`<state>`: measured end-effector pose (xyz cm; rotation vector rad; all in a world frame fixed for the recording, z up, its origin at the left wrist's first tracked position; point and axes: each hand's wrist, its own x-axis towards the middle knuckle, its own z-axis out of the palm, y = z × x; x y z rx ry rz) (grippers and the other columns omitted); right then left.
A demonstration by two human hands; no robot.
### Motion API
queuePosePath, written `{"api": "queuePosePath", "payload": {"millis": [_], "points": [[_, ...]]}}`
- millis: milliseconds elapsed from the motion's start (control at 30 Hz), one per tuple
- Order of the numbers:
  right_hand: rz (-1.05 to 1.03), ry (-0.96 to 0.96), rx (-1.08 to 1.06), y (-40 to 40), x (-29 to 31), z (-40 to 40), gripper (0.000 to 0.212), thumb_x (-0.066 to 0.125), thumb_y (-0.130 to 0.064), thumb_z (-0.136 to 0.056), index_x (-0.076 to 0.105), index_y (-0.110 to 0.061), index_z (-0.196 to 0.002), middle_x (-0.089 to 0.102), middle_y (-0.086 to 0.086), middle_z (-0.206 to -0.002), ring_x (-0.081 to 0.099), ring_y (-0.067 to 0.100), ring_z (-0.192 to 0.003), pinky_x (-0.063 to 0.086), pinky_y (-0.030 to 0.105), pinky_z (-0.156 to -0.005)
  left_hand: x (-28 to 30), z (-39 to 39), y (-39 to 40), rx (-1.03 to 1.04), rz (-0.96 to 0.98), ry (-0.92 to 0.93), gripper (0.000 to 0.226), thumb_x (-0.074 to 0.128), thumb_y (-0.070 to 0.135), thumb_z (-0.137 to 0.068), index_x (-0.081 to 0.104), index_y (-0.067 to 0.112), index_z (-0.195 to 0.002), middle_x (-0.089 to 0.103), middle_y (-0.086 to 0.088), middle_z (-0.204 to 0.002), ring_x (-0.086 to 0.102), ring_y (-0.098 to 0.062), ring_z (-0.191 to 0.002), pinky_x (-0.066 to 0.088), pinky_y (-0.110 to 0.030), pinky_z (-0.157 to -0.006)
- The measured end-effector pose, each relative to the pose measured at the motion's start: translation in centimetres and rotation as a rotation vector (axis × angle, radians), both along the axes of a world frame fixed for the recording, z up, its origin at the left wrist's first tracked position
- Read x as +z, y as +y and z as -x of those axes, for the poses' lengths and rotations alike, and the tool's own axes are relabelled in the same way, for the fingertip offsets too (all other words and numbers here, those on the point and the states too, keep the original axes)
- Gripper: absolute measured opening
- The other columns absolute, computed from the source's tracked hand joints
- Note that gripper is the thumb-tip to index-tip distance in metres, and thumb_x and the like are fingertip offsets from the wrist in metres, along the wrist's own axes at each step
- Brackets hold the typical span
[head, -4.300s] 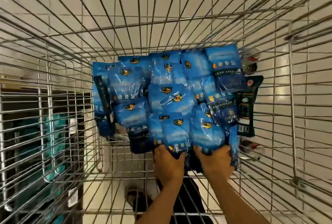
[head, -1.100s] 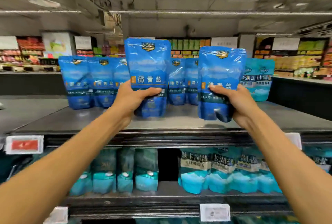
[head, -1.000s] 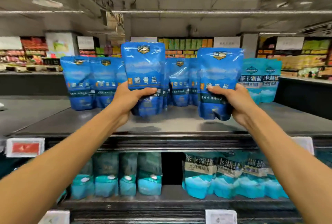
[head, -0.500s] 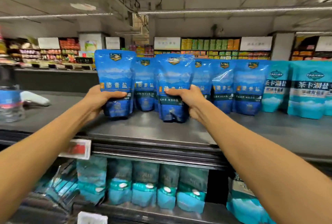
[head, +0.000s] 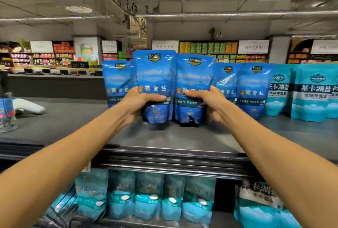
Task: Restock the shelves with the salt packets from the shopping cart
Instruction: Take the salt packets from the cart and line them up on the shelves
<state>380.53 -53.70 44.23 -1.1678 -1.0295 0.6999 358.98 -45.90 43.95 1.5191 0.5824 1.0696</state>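
I hold two blue salt packets upright and side by side on the grey top shelf point(head: 173, 136). My left hand point(head: 139, 103) grips the left packet point(head: 154, 76) at its lower half. My right hand point(head: 210, 101) grips the right packet point(head: 193, 79) the same way. Their bottoms sit at or just above the shelf surface. Behind them stands a row of the same blue packets point(head: 253, 89), one showing at the left point(head: 115, 81). The shopping cart is out of view.
Teal salt packets point(head: 311, 92) stand at the right end of the top shelf. More teal packets point(head: 148, 196) fill the shelf below. At the far left of the top shelf lie a white object point(head: 29, 106) and a bottle point(head: 7, 110). Store aisles lie beyond.
After lifting the two packets out of the cart, both hands moved them along the shelf and brought them close together in front of the back row. The view shifted as well.
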Motion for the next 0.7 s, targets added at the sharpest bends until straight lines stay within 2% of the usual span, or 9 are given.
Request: {"api": "queuePosePath", "payload": {"millis": [67, 133, 233, 333, 500, 633, 700], "points": [[0.01, -0.002, -0.045, -1.9, 0.2, -3.0, 0.079, 0.096, -0.027, -0.052, 0.059, -0.005, -0.118, 0.077, 0.007, -0.101, 0.074, 0.026, -0.094, 0.056, 0.051, -0.091, 0.5, -3.7, -1.4, -0.059, 0.028, 0.003, 0.045, 0.083, 0.0, -0.068, 0.069, 0.002, -0.11, 0.076, -0.011, -0.101, 0.074, -0.026, -0.088, 0.061, -0.034, -0.069], [0.006, 0.012, -0.095, -4.2, 0.3, -6.5, 0.089, 0.096, -0.026, -0.052, 0.056, -0.002, -0.128, 0.074, 0.01, -0.111, 0.072, 0.029, -0.101, 0.055, 0.053, -0.093, 0.8, -7.7, -2.9, -0.109, 0.05, 0.004, 0.052, 0.083, -0.002, -0.067, 0.066, -0.001, -0.115, 0.075, -0.013, -0.105, 0.073, -0.03, -0.095, 0.061, -0.041, -0.078], [-0.018, 0.046, -0.157, -7.4, 0.3, -11.7, 0.068, 0.091, -0.015, -0.062, 0.063, -0.002, -0.122, 0.075, 0.013, -0.109, 0.072, 0.03, -0.101, 0.057, 0.05, -0.091, 1.0, -13.2, -4.8, -0.156, 0.063, -0.003, 0.05, 0.083, -0.002, -0.066, 0.068, -0.002, -0.114, 0.075, -0.015, -0.104, 0.072, -0.033, -0.098, 0.06, -0.046, -0.082], [-0.049, 0.058, -0.206, -10.3, -0.2, -16.2, 0.04, 0.084, -0.006, -0.07, 0.072, -0.005, -0.109, 0.076, 0.013, -0.105, 0.073, 0.028, -0.097, 0.061, 0.041, -0.081, 0.7, -17.8, -5.6, -0.192, 0.065, 0.022, 0.051, 0.084, -0.001, -0.065, 0.068, -0.003, -0.113, 0.074, -0.017, -0.105, 0.072, -0.033, -0.096, 0.06, -0.047, -0.082], [-0.023, 0.022, -0.247, -11.3, -0.5, -20.1, 0.039, 0.081, -0.005, -0.073, 0.072, -0.001, -0.111, 0.076, 0.014, -0.105, 0.072, 0.029, -0.098, 0.058, 0.044, -0.089, -0.8, -22.6, -5.7, -0.156, 0.06, 0.108, 0.073, 0.088, 0.001, -0.062, 0.054, -0.008, -0.125, 0.069, -0.022, -0.114, 0.068, -0.036, -0.104, 0.055, -0.053, -0.092], [0.057, 0.018, -0.123, -10.5, -1.3, -20.7, 0.031, 0.082, -0.009, -0.076, 0.074, -0.004, -0.105, 0.076, 0.013, -0.106, 0.073, 0.028, -0.097, 0.06, 0.034, -0.075, -1.8, -23.4, -4.4, -0.129, 0.025, 0.122, 0.058, 0.086, 0.004, -0.067, 0.061, -0.006, -0.118, 0.072, -0.018, -0.111, 0.07, -0.032, -0.102, 0.054, -0.046, -0.096], [0.129, -0.097, -0.107, -10.6, -1.5, -21.1, 0.035, 0.084, -0.013, -0.074, 0.074, -0.009, -0.108, 0.077, 0.006, -0.106, 0.072, 0.025, -0.101, 0.058, 0.033, -0.079, -1.9, -22.9, -3.8, -0.157, -0.01, 0.165, 0.051, 0.086, 0.005, -0.068, 0.066, -0.003, -0.115, 0.073, -0.016, -0.111, 0.071, -0.029, -0.101, 0.056, -0.04, -0.093]]}}
